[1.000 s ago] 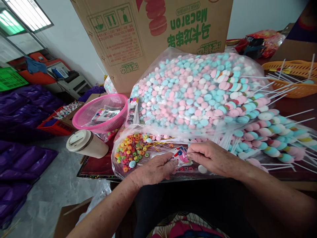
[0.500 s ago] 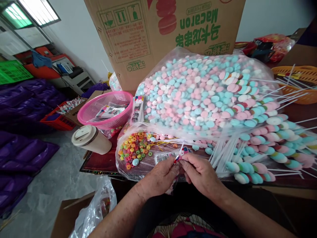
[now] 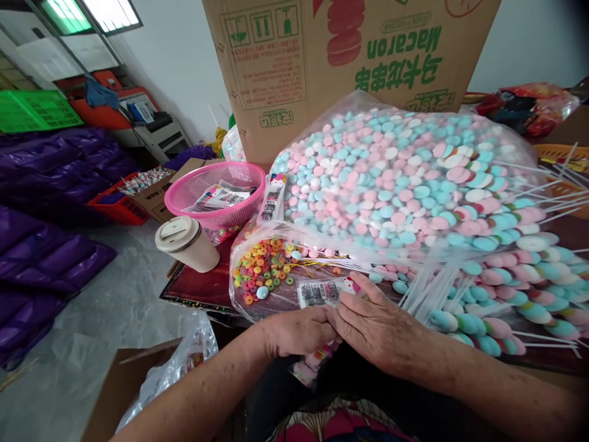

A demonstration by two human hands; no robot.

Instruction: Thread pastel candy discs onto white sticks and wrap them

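My left hand and my right hand meet at the table's near edge, fingers pinched together on a small clear candy packet that hangs down below them. Just beyond the fingertips lies a printed wrapper with a barcode on a plastic sheet. Loose ring-shaped colourful candies are spread to the left of it. Finished skewers of pink, blue and white candy discs lie piled to the right, sticks pointing outward.
A big clear bag of pastel candy discs fills the middle, with a cardboard "Macaron" box behind. A pink basket with wrappers and a lidded cup stand at left, an orange basket at right. Purple bags cover the floor.
Both hands pulled back from the plastic sheet toward my body, closing together on the small packet, now held lower at the table edge. The view shifted left.
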